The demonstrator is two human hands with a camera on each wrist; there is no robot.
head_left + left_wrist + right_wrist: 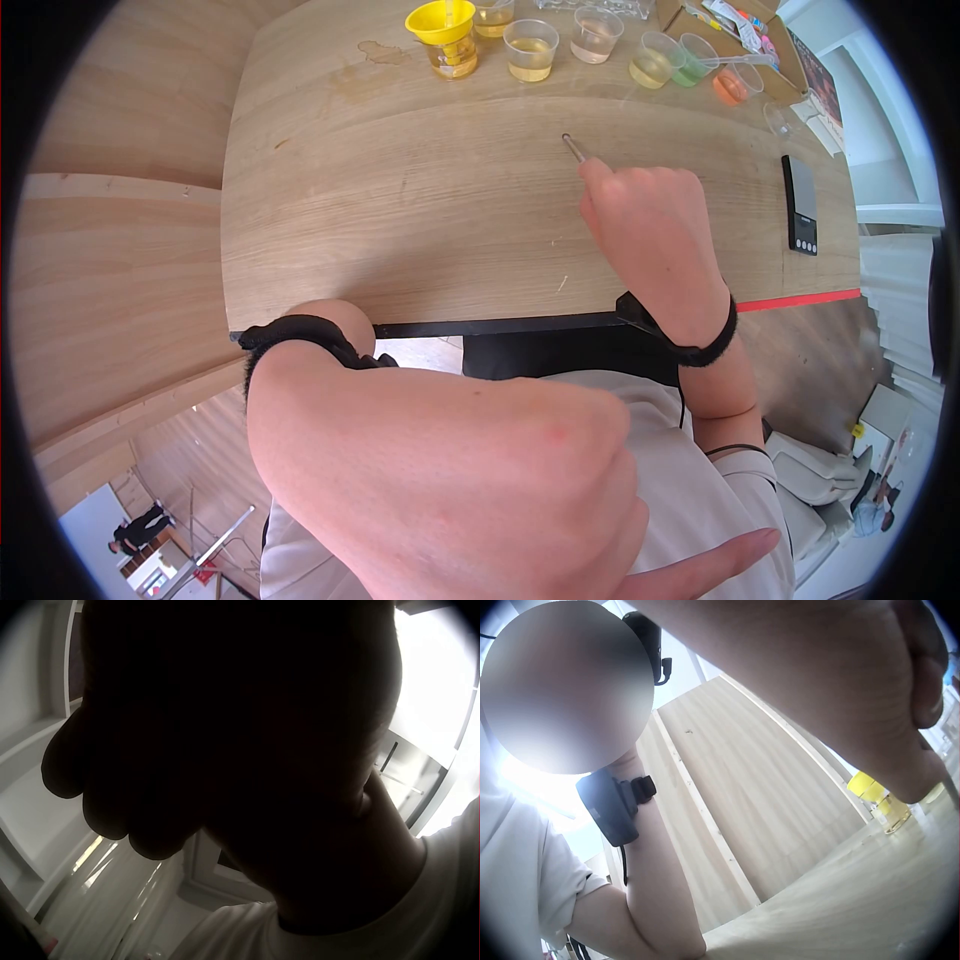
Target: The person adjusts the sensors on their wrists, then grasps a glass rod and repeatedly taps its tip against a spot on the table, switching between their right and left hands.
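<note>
My right hand is over the wooden table, fingers curled, and grips a thin, clear-looking rod. The rod's tip points away from me toward the far side, and its rear part is hidden by the hand. My left hand is raised close under the head camera, elbow on the table edge. Its fingers are loosely bent, one stretched out to the right, with nothing seen in them. The left wrist view shows this hand as a dark shape near the face.
Along the far edge stands a yellow funnel in a cup of amber liquid, beside several clear cups with pale, green and orange liquids. A cardboard box of small items is at far right. A digital scale lies near the right edge.
</note>
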